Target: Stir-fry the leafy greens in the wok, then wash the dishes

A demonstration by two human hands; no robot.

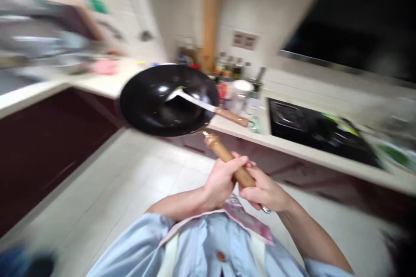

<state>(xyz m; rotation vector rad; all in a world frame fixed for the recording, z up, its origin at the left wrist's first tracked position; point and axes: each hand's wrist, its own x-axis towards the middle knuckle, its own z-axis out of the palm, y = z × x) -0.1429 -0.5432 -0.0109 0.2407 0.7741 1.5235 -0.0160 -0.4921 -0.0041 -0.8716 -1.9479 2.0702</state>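
Observation:
Both my hands grip the wooden handle (224, 154) of a black wok (152, 103), held out over the tiled floor. My left hand (222, 179) wraps the handle from the left. My right hand (264, 190) closes on the handle's end. A metal spatula (195, 101) with a wooden grip lies in the wok, its blade on the wok's bottom and its handle sticking out over the rim to the right. The picture is smeared by motion.
A pale counter (292, 145) runs along the right with a black gas hob (312, 127) set in it. Bottles and a white jar (238, 95) stand in the corner. A sink area (39, 56) with dishes is at the left. Dark red cabinets (48, 147) line both sides.

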